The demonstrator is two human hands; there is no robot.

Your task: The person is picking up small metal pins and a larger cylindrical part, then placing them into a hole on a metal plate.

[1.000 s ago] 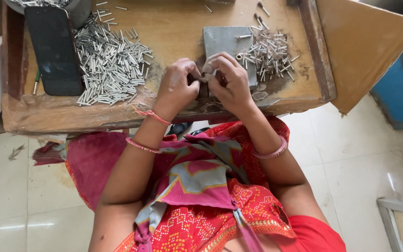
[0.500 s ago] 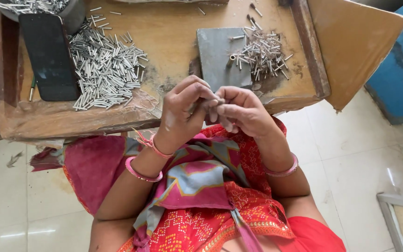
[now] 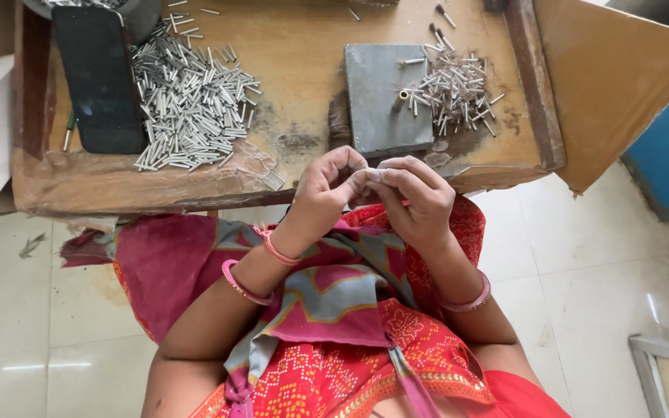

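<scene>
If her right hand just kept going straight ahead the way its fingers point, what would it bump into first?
Almost at once, the left hand: the right hand has its fingers curled toward it, and their fingertips already seem to meet over something small, though depth is hard to judge.

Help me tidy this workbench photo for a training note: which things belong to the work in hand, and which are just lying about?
In use: left hand and right hand, fingertips pinched together on something too small to tell; big pile of metal pins; smaller pile; grey block.

Lying about: black phone; cardboard sheet; stray pins.
</scene>
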